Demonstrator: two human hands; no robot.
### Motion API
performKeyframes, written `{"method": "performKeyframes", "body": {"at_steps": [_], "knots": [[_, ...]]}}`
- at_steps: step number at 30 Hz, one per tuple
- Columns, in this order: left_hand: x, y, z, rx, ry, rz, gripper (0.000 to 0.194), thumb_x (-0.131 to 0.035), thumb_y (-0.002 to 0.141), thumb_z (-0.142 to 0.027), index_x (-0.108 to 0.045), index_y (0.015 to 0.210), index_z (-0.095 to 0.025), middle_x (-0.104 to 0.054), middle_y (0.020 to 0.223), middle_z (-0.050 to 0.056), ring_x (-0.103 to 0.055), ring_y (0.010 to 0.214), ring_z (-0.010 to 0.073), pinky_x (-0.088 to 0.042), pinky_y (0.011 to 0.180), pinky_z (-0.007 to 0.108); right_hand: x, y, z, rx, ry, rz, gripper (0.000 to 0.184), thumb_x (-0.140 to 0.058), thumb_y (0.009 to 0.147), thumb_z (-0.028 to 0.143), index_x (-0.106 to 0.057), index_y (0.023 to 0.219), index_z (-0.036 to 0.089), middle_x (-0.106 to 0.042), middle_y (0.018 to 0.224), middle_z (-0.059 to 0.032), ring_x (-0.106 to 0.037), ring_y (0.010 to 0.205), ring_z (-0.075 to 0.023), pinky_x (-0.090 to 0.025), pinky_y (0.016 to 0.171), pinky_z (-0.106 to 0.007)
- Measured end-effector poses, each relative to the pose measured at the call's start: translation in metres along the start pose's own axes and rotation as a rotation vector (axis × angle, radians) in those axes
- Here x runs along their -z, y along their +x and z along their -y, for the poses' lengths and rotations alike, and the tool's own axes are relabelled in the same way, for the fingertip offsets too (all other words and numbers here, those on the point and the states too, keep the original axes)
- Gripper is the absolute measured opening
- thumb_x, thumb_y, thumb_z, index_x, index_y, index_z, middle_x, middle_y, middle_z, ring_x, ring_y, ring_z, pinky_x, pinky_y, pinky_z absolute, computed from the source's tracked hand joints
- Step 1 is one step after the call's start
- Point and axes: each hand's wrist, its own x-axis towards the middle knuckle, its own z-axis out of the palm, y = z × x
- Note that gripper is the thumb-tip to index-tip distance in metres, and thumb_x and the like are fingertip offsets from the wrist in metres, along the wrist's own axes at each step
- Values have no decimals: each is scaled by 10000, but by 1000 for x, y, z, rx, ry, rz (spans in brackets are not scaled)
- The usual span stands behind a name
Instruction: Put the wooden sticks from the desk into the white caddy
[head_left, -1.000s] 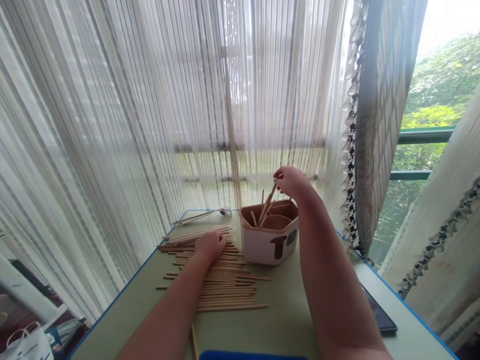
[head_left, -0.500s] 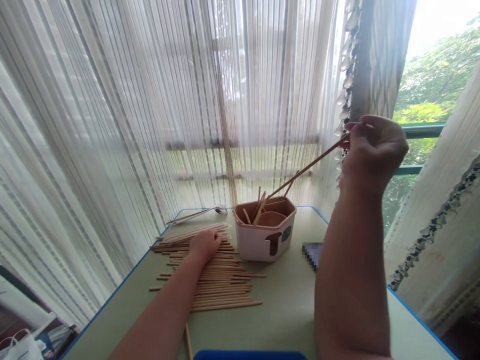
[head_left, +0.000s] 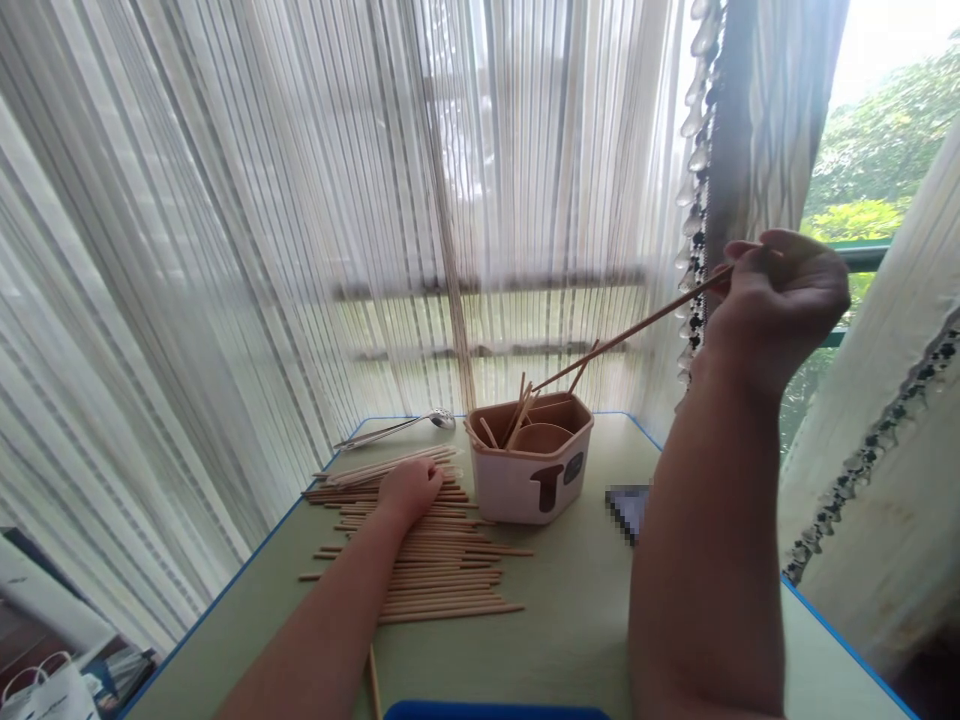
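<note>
A sheer striped curtain (head_left: 225,250) hangs beyond the far edge of the pale green, blue-edged table (head_left: 566,620). Near the middle of that far edge stands a white container (head_left: 506,490) with a brown inside, several sticks leaning in it. To its left, a row of wooden sticks (head_left: 450,580) spreads from the left edge toward the table's middle, their long axes running mostly left to right, roughly parallel to the far edge.

The right hand (head_left: 784,295) is raised above the table's right side, thumb and fingers pinched narrowly on one end of a stick. The left hand (head_left: 409,487) rests, fingers curled, on the row; whether it grips any I cannot tell. Part of a blue object (head_left: 495,712) shows at the near edge. A metal slotted spoon (head_left: 442,418) lies by the far left corner.

The held stick (head_left: 637,325) is slim, straight, plain and brown. Its long axis slants down leftward from the fingers, the free end pointing over the container's opening.
</note>
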Motion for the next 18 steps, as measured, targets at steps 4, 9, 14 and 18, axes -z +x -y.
{"method": "performKeyframes", "body": {"at_steps": [4,9,14,18], "knots": [[0,0,0,7,-13,4,394,-352,821,-462,-630,755,-191,-667,840,76,-597,813,213,-396,692,287,4,3,-1,-131,90,-50,223,-430,704,11,-538,871,112,-633,731,-38,-567,523,-82,-458,496,-253],[0,-1,-1,22,-26,8,390,-366,820,-454,-638,772,-178,-669,849,87,-593,815,205,-389,713,284,2,0,9,-206,190,12,231,-442,706,12,-551,866,137,-632,750,-27,-602,608,-91,-485,600,-285],[0,-2,0,15,-41,-4,404,-358,823,-461,-642,788,-176,-669,853,89,-594,816,204,-390,719,283,-1,-5,16,-242,179,90,230,-469,695,32,-570,866,147,-641,781,-29,-606,619,-92,-481,627,-301],[-2,-1,2,-8,-28,-12,405,-349,824,-458,-646,786,-186,-671,857,87,-597,819,214,-396,714,294,0,-5,11,-91,76,32,247,-410,726,42,-549,885,168,-637,827,-32,-601,607,-89,-469,584,-290]]}}
